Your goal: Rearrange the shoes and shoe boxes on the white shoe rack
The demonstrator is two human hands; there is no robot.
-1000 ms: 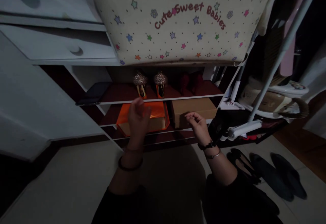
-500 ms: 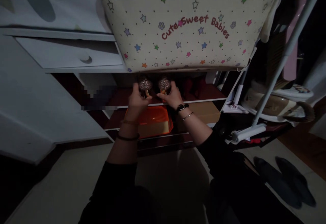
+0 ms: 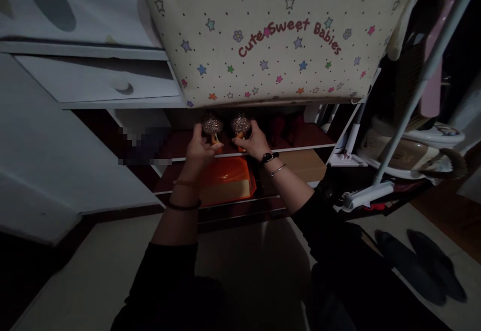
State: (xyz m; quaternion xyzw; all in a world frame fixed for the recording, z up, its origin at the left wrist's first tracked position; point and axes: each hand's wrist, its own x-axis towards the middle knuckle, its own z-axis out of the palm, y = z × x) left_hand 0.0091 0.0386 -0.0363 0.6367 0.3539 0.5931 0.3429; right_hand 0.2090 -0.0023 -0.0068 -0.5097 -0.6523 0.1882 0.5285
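Two glittery high-heeled shoes stand heels-out on the upper shelf (image 3: 300, 146) of a white shoe rack. My left hand (image 3: 200, 146) grips the left glittery shoe (image 3: 211, 124) at its heel. My right hand (image 3: 254, 140) grips the right glittery shoe (image 3: 241, 123) the same way; that wrist wears a dark watch and a thin bangle. Directly under my hands, on the lower shelf, sits an orange shoe box (image 3: 228, 180). Both shoes still rest on the shelf as far as I can tell.
A star-printed cloth (image 3: 270, 35) reading "Cute Sweet Babies" hangs over the rack's top. A brown cardboard box (image 3: 304, 163) sits right of the orange one, dark red shoes (image 3: 287, 125) behind. White drawers (image 3: 101, 83) at left; dark shoes (image 3: 421, 261) and a white stand (image 3: 406, 105) at right.
Both hands rose from in front of the orange box to the upper shelf and closed on the two glittery shoes. Over the last half second they barely moved.
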